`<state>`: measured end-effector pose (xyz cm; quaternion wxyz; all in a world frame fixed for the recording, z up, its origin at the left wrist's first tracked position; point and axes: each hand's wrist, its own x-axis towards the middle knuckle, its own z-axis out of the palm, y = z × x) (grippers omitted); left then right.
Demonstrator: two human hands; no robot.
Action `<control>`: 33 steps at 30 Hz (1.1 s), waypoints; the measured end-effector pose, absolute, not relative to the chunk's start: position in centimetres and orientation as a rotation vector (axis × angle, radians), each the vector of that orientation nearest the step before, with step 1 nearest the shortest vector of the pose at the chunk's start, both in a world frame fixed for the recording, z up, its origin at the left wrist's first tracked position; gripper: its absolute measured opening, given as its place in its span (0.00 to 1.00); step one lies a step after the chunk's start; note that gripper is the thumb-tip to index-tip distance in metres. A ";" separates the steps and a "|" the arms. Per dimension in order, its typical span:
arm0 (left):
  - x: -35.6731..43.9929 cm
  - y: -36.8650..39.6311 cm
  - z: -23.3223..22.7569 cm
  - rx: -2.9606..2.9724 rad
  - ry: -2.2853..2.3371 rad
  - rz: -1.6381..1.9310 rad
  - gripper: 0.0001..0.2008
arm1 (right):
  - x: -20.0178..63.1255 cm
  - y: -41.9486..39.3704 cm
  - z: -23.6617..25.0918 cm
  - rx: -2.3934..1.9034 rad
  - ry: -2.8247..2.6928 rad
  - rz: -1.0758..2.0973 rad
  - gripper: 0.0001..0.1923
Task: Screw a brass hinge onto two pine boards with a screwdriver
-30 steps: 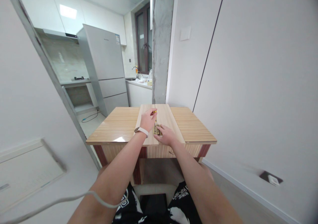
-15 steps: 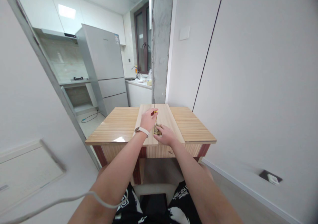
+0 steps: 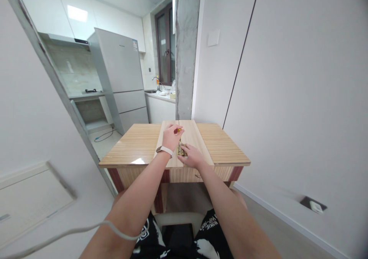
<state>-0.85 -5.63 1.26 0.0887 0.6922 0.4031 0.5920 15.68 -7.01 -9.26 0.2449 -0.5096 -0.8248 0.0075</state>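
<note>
The desk (image 3: 138, 144) is showing pale tan wood with fine darker stripes, its legs reddish brown; the two boards (image 3: 192, 135) lying at its centre are showing a lighter, plainer beige; the screwdriver (image 3: 179, 130) at twelve o'clock of the left hand (image 3: 171, 136) is showing yellow and red; the hinge (image 3: 181, 150) is gleaming brass; the wristband (image 3: 163, 150) is looking white; the shorts (image 3: 211, 228) at six o'clock are showing black with white lettering.

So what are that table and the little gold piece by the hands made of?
The table looks like wood or wood-look laminate: striped pale grain with a soft sheen near the front edge. The gold piece under the right hand seems to be brass-coloured metal, shiny and yellowish, though it is too small to be sure.
</note>
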 end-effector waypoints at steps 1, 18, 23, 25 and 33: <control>-0.9 -5.7 1.2 2.064 1.191 1.764 0.05 | 15.7 -7.0 -9.3 -1.391 -2.252 0.020 0.36; -1.6 -5.6 1.5 2.060 1.256 1.717 0.04 | 15.6 -6.8 -9.4 -1.421 -2.252 0.021 0.37; -1.8 -5.8 1.2 2.100 1.206 1.675 0.11 | 15.6 -6.7 -9.6 -1.415 -2.245 0.021 0.37; -1.9 -5.8 1.1 2.101 1.190 1.675 0.11 | 15.6 -6.7 -9.6 -1.414 -2.239 0.029 0.37; -1.9 -5.9 1.2 2.093 1.245 1.755 0.07 | 15.7 -6.8 -9.5 -1.415 -2.258 0.034 0.36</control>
